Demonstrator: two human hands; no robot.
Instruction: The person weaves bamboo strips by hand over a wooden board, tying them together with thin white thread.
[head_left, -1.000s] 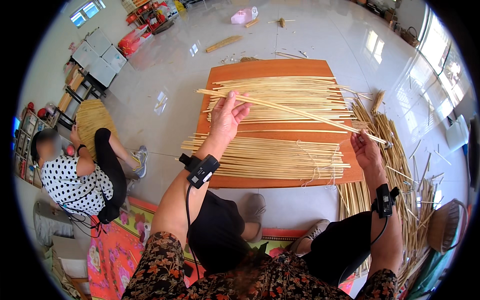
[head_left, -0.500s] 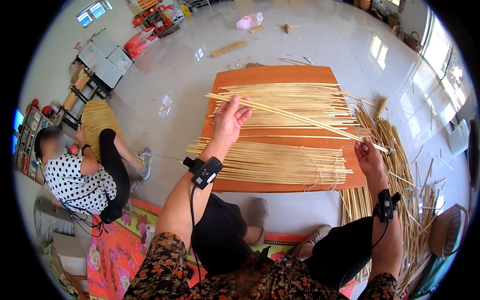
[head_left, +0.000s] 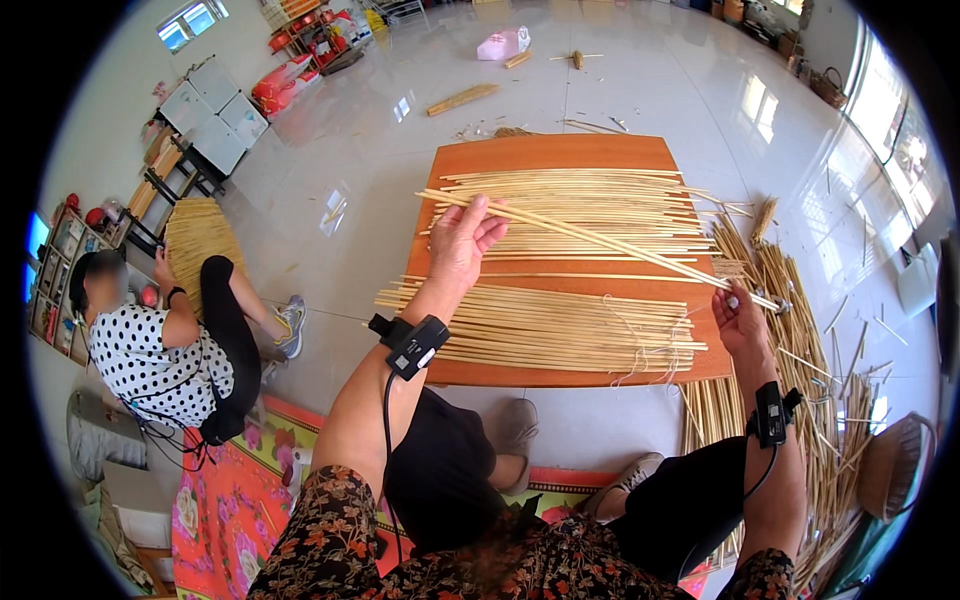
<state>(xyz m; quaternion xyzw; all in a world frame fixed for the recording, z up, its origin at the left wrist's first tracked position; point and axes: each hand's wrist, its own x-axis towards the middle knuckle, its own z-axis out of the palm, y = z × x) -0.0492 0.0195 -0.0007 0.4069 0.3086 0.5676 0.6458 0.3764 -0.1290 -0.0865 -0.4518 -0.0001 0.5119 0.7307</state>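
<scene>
A couple of long, pale, straw-like stalks (head_left: 610,243) slant above the table, the far end to the left and the near end to the right. My left hand (head_left: 460,250) pinches them close to their left end, with its other fingers curled loosely. Close to their right end, the fingers of my right hand (head_left: 742,325) close round them; a small whitish bit (head_left: 733,302) shows at its fingertips. Below lies a flat row of stalks (head_left: 560,325) with loose thread (head_left: 640,335) across its right part. Another spread layer of stalks (head_left: 590,195) covers the table's far half.
The orange-brown table (head_left: 550,152) stands before my knees. To its right, a big heap of stalks (head_left: 800,330) lies beside a woven basket (head_left: 895,465). On the left a seated person (head_left: 165,345) holds a woven stalk panel (head_left: 203,240). Floral cloth (head_left: 225,510) covers the floor nearby.
Both hands keep hold of the stalks, which have barely moved. My right hand has turned slightly. The whole view has shifted a little.
</scene>
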